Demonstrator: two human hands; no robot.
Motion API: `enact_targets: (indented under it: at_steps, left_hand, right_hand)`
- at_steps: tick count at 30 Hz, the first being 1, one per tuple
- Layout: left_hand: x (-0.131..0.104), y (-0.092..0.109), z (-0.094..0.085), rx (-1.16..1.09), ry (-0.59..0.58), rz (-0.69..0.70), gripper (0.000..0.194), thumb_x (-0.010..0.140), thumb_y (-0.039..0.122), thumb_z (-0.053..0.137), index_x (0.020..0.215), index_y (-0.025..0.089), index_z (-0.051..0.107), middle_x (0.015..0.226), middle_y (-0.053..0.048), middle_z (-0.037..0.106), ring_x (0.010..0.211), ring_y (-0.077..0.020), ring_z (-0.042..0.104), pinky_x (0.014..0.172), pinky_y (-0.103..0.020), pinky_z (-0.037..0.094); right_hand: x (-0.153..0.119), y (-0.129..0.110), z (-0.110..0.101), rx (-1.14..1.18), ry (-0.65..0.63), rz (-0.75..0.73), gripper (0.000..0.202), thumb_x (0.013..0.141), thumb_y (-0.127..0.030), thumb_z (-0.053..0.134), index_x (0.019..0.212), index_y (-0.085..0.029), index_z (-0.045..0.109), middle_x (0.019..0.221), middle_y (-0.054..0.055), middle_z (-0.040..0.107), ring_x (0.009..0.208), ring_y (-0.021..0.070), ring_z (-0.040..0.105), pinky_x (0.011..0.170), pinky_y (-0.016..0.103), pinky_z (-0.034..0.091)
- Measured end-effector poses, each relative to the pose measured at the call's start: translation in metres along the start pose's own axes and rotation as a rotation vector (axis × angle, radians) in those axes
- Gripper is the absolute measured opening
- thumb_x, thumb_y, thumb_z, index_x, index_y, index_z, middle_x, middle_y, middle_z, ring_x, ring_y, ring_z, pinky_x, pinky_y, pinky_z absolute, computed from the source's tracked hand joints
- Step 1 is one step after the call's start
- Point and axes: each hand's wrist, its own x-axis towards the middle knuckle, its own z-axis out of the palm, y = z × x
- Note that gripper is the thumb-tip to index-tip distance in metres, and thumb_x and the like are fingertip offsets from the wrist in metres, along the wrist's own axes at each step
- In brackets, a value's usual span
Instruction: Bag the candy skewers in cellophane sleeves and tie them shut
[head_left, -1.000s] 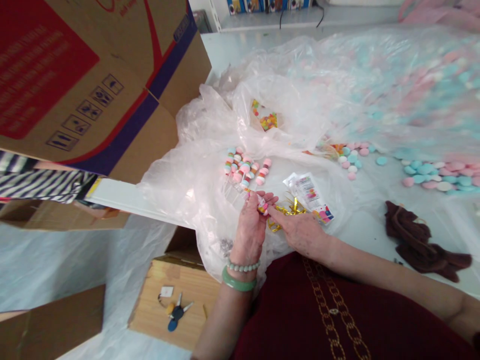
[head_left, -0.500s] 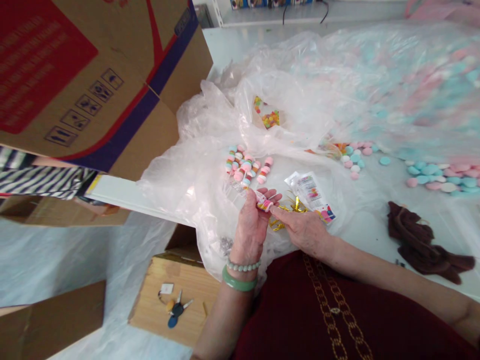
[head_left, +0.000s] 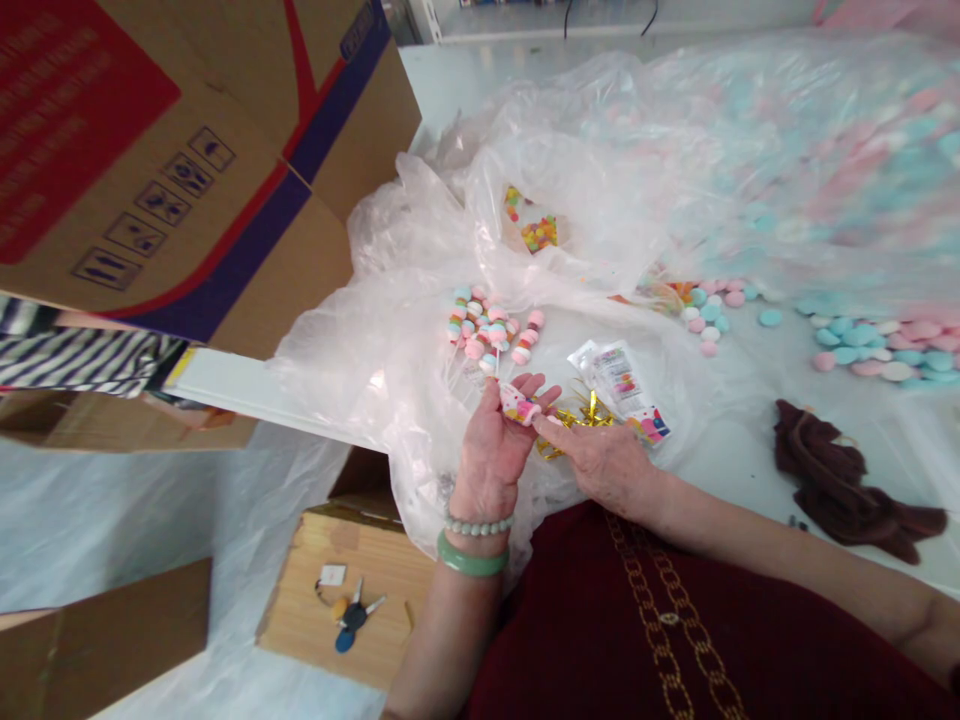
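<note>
My left hand (head_left: pixel 495 445), palm up with a beaded bracelet and a green bangle at the wrist, is closed by the thumb on a small printed candy packet (head_left: pixel 516 402). Pink shows at the packet's right end. There my right hand (head_left: pixel 604 460) pinches with its fingertips; they partly hide what they hold. Just beyond the left fingers lie several marshmallow skewers (head_left: pixel 480 325) in pink, white, blue and brown, with thin white sticks. Gold twist ties (head_left: pixel 581 418) lie in a heap beside the right fingers. Behind them are flat printed packets (head_left: pixel 619 375).
Clear plastic sheeting (head_left: pixel 352 340) covers much of the white table (head_left: pixel 735 450). A large bag of pastel candies (head_left: pixel 847 170) lies at the back right, with loose candies (head_left: pixel 885 350) before it. A brown cloth (head_left: pixel 847 485) is at right, a cardboard box (head_left: pixel 300 120) at left, keys (head_left: pixel 354 615) below.
The packet has turned a little in my left hand, so more of its printed face shows. Both hands stay together at it, shifted slightly left in the view.
</note>
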Motion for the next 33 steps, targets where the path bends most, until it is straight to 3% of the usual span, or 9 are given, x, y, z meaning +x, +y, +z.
enact_targets:
  at_steps: [4, 13, 19, 23, 25, 28, 30, 33]
  left_hand:
    - [0.002, 0.000, -0.001, -0.011, -0.036, -0.024, 0.045, 0.096, 0.047, 0.032, 0.100, 0.013, 0.061, 0.112, -0.014, 0.064, 0.102, -0.0284, 0.064, 0.089, -0.043, 0.051]
    - [-0.005, -0.014, 0.009, 0.142, -0.012, 0.168, 0.038, 0.095, 0.044, 0.038, 0.102, 0.011, 0.058, 0.098, -0.013, 0.068, 0.080, -0.0218, 0.069, 0.084, -0.038, 0.051]
    - [-0.002, -0.003, 0.007, 0.015, -0.124, 0.088, 0.040, 0.095, 0.045, 0.040, 0.096, 0.012, 0.062, 0.086, -0.010, 0.069, 0.085, -0.0224, 0.068, 0.089, -0.041, 0.051]
    - [0.002, 0.002, 0.003, -0.080, -0.102, 0.201, 0.020, 0.091, 0.030, 0.052, 0.091, 0.014, 0.063, 0.084, -0.005, 0.069, 0.081, -0.0176, 0.067, 0.090, -0.037, 0.051]
    - [0.005, 0.002, 0.001, -0.105, -0.071, 0.239, 0.014, 0.090, 0.026, 0.055, 0.087, 0.015, 0.063, 0.081, -0.004, 0.068, 0.078, -0.0157, 0.067, 0.087, -0.034, 0.052]
    - [0.008, 0.000, 0.000, -0.147, -0.060, 0.268, 0.015, 0.089, 0.029, 0.058, 0.080, 0.016, 0.061, 0.075, -0.001, 0.066, 0.073, -0.0136, 0.065, 0.085, -0.033, 0.051]
    - [0.009, -0.001, 0.000, -0.158, -0.061, 0.260, 0.020, 0.089, 0.032, 0.058, 0.076, 0.017, 0.059, 0.069, 0.000, 0.064, 0.069, -0.0126, 0.064, 0.085, -0.033, 0.051]
    - [0.007, -0.001, 0.001, -0.136, -0.047, 0.235, 0.022, 0.089, 0.035, 0.057, 0.077, 0.018, 0.060, 0.064, 0.001, 0.061, 0.064, -0.0130, 0.063, 0.081, -0.033, 0.052]
  right_hand:
    - [0.000, 0.001, 0.001, -0.086, 0.009, -0.027, 0.052, 0.096, -0.022, 0.033, 0.147, -0.030, 0.036, 0.114, 0.012, 0.068, 0.086, 0.0239, 0.066, 0.067, 0.029, 0.047]
    - [0.001, 0.001, 0.003, -0.085, 0.102, -0.014, 0.050, 0.093, -0.019, 0.037, 0.142, -0.030, 0.043, 0.109, 0.007, 0.071, 0.086, 0.0227, 0.068, 0.067, 0.029, 0.050]
    - [0.007, 0.003, 0.000, 0.349, 0.227, 0.043, 0.041, 0.095, -0.032, 0.042, 0.134, -0.033, 0.052, 0.119, 0.003, 0.067, 0.091, 0.0210, 0.067, 0.077, 0.032, 0.050]
    - [0.012, 0.008, -0.001, 0.680, 0.186, 0.154, 0.043, 0.087, -0.028, 0.051, 0.131, -0.026, 0.052, 0.073, -0.003, 0.068, 0.061, 0.0143, 0.060, 0.062, 0.027, 0.045]
    - [0.012, 0.010, -0.001, 0.705, 0.202, 0.230, 0.036, 0.082, -0.027, 0.056, 0.118, -0.023, 0.058, 0.058, -0.006, 0.058, 0.053, 0.0125, 0.052, 0.056, 0.025, 0.039]
    - [0.012, 0.011, -0.002, 0.642, 0.249, 0.254, 0.008, 0.077, -0.027, 0.057, 0.079, -0.020, 0.062, 0.060, -0.004, 0.054, 0.059, 0.0117, 0.049, 0.056, 0.024, 0.034]
    - [0.011, 0.009, -0.004, 0.726, 0.188, 0.260, 0.014, 0.076, -0.027, 0.056, 0.066, -0.019, 0.058, 0.057, -0.003, 0.051, 0.056, 0.0105, 0.045, 0.053, 0.023, 0.031]
    - [0.012, 0.007, -0.003, 1.114, -0.011, 0.352, 0.014, 0.075, -0.031, 0.057, 0.068, -0.019, 0.057, 0.048, -0.006, 0.042, 0.042, 0.0073, 0.034, 0.042, 0.021, 0.023]
